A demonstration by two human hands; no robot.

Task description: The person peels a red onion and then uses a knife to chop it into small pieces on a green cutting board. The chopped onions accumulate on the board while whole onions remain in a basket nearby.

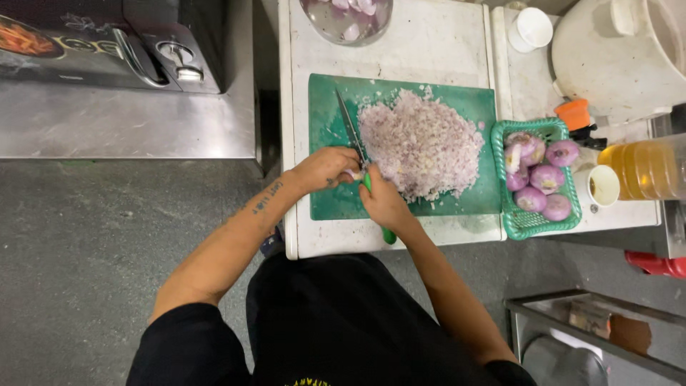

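Head view first — my right hand (pixel 384 202) is wrapped round the green-handled knife (pixel 355 141), blade pointing away over the green cutting board (pixel 330 204). Left hand (pixel 325 169) pinches a small onion piece (pixel 355 175) at its fingertips, steadying it against the blade. Chopped onion pile (pixel 421 145) sits just beyond the right hand; a green basket (pixel 529 226) of peeled onions lies further right. White table (pixel 429 39), grey floor (pixel 86 236) around.

You had open room on the bare far-left part of the green cutting board (pixel 325 107) and on the white surface (pixel 429 43) beyond it. To the right, the chopped onion pile (pixel 421 143) and the green basket (pixel 532 223) blocked passage; far off stood a glass bowl (pixel 346 21).
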